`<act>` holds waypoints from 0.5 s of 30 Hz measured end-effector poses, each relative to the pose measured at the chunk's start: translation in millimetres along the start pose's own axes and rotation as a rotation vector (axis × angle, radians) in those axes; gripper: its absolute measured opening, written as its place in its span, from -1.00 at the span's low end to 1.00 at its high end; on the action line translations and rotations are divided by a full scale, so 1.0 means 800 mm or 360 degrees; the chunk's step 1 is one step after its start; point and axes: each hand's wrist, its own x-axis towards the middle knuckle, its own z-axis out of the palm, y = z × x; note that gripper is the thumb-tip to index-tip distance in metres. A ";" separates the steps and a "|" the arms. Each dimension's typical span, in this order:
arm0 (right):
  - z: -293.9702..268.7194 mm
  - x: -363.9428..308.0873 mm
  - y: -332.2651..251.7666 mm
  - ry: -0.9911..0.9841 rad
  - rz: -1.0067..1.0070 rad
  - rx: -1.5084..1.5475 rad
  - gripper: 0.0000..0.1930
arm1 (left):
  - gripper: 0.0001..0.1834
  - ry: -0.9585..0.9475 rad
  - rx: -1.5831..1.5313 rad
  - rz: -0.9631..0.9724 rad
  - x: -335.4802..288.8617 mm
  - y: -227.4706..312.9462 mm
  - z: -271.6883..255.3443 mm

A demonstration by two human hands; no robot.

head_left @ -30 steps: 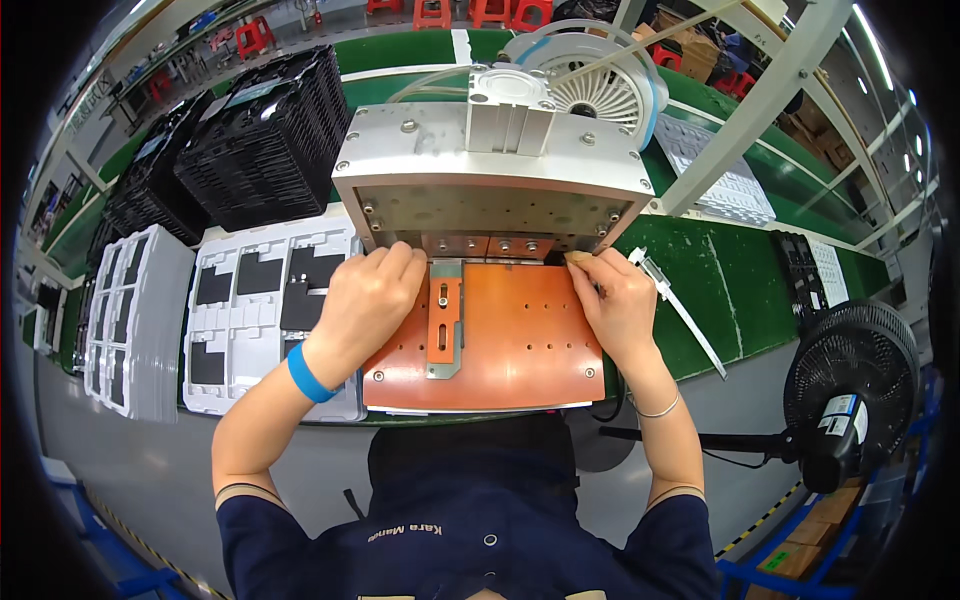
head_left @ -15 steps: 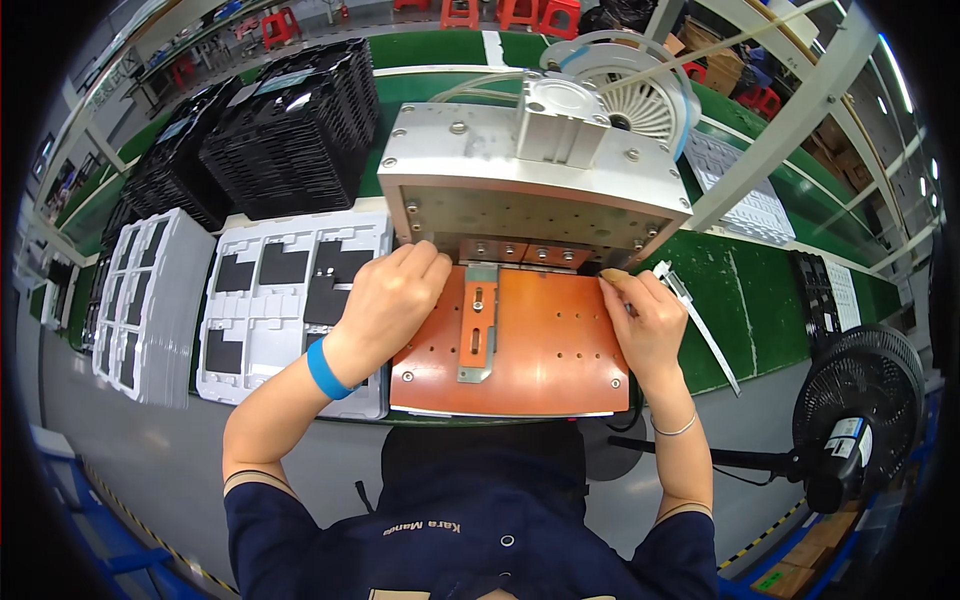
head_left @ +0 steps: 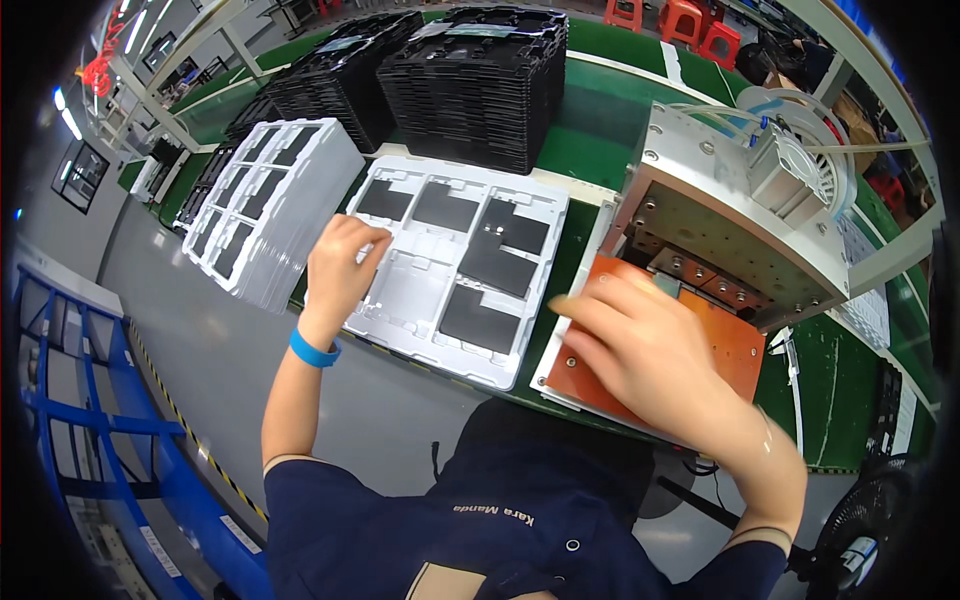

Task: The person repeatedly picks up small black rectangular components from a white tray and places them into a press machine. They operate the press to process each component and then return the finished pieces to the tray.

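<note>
Head view shows a white tray [head_left: 412, 285] holding black sheets [head_left: 480, 320], left hand [head_left: 342, 265] curled, grip unclear, right hand [head_left: 645, 335] loosely spread.

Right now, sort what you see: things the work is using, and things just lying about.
In use, it seems:
white tray, near the left hand
dark sheets in that tray
orange plate, near the right hand
metal press beside the plate

Apparently just lying about:
caliper
black fan
red stools

The tray [head_left: 410, 285] is smooth plastic, the press [head_left: 722, 170] satin metal.
</note>
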 end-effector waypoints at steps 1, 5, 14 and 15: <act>0.022 0.021 0.006 -0.0135 -0.0040 -0.0049 -0.77 | -0.94 0.0002 0.0054 0.0010 -0.003 -0.003 0.007; 0.107 0.098 0.039 -0.0795 0.0344 -0.0573 -0.55 | -0.94 0.0066 0.0076 0.0050 -0.014 -0.015 0.010; 0.150 0.108 0.068 -0.0778 0.0772 -0.0344 -0.36 | -0.93 0.0199 0.0175 -0.0085 -0.039 -0.047 -0.005; 0.150 0.107 0.067 -0.0743 0.0806 -0.0334 -0.35 | -0.93 0.0205 0.0160 -0.0084 -0.039 -0.047 -0.005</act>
